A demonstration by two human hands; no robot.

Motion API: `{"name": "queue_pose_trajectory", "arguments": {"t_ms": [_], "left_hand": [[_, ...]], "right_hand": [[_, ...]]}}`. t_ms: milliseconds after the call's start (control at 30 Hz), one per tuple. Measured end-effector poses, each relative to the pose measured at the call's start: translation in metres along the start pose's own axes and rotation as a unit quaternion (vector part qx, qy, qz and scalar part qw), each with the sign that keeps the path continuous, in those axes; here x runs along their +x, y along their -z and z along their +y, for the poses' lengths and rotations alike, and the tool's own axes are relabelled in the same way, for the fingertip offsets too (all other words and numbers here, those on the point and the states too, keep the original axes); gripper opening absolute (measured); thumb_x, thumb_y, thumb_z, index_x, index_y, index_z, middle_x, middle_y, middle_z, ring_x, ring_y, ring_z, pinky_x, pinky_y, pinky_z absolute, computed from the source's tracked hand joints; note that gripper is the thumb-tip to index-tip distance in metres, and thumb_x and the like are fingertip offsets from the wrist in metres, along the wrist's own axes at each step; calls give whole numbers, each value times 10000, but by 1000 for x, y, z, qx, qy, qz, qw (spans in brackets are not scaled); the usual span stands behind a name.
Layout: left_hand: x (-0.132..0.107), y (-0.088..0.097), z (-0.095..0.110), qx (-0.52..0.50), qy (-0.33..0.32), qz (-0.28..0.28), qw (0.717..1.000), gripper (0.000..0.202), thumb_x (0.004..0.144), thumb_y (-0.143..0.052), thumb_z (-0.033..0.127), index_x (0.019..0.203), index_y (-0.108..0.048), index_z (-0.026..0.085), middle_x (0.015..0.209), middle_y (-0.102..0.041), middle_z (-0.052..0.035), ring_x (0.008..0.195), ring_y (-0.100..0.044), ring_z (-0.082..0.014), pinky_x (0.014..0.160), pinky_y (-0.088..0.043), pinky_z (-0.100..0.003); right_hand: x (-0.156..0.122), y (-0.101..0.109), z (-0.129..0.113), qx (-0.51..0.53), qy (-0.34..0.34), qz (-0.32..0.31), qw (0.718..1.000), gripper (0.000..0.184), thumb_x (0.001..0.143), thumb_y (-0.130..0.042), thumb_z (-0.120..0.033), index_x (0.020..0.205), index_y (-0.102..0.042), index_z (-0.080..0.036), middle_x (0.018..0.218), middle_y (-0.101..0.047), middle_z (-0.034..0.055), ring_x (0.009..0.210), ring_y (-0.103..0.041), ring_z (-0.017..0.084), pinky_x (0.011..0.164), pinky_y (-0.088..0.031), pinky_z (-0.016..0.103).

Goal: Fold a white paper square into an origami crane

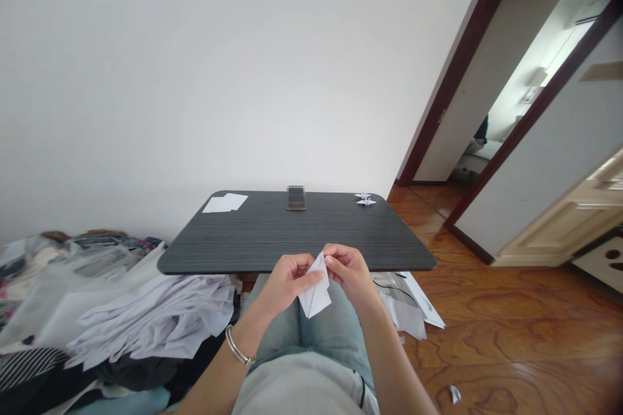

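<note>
A folded white paper (315,293) hangs in a pointed shape between my hands, just in front of the table's near edge. My left hand (291,282) pinches its left side, with a metal bangle (237,345) on that wrist. My right hand (348,274) holds its top corner between thumb and fingers. Farther off on the dark grey wood-grain table (292,240) lie two small paper cranes (365,200), a phone (296,198) propped upright, and loose white paper sheets (225,203).
A heap of clothes and translucent plastic (117,318) rises left of my lap. Crumpled paper sheets (403,301) lie beyond my right knee on the wooden floor (511,337), with a small paper scrap (454,393) nearby. A white wall stands behind the table, and a doorway opens at right.
</note>
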State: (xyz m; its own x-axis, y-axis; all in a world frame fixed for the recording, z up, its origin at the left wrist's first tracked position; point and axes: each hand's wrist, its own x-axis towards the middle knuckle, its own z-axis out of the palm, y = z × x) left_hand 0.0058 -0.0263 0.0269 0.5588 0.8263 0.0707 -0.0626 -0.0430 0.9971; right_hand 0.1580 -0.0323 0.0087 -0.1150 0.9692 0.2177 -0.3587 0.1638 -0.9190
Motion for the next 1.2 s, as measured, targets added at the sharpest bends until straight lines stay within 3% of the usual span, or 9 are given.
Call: {"name": "queue_pose_trajectory", "arguments": {"t_ms": [400,633,900,1200], "left_hand": [[0,-1,4,3,-2,6,1000,307,671,-672,397,651,-577,106,564,-500,18,489,-395,-69,458,-255,-193],[0,-1,3,5,-3,8,1000,299,679,-663,389,662,-584,101,576,-513,14,493,-403,-70,461,-258,-194],[0,-1,4,6,4,11,1000,302,680,-659,391,662,-585,99,558,-504,24,482,-390,-65,460,-254,-192],[-1,0,5,1,8,-4,1000,287,666,-679,368,668,-587,96,564,-504,25,494,-402,-67,461,-257,-189]], "right_hand": [[-2,-1,-1,-29,30,-4,999,173,745,-667,-307,658,-626,-163,516,-483,-32,450,-359,63,403,-234,193],[-2,-4,-5,-43,27,5,999,213,740,-665,-324,629,-601,-154,481,-470,-45,406,-333,51,376,-188,189],[-1,-6,-6,-39,36,5,999,228,733,-672,-309,601,-582,-146,494,-479,-43,426,-361,48,400,-227,181],[-2,0,-1,5,12,-20,1000,189,686,-717,-324,674,-636,-154,522,-500,-41,418,-372,44,380,-205,174]]}}
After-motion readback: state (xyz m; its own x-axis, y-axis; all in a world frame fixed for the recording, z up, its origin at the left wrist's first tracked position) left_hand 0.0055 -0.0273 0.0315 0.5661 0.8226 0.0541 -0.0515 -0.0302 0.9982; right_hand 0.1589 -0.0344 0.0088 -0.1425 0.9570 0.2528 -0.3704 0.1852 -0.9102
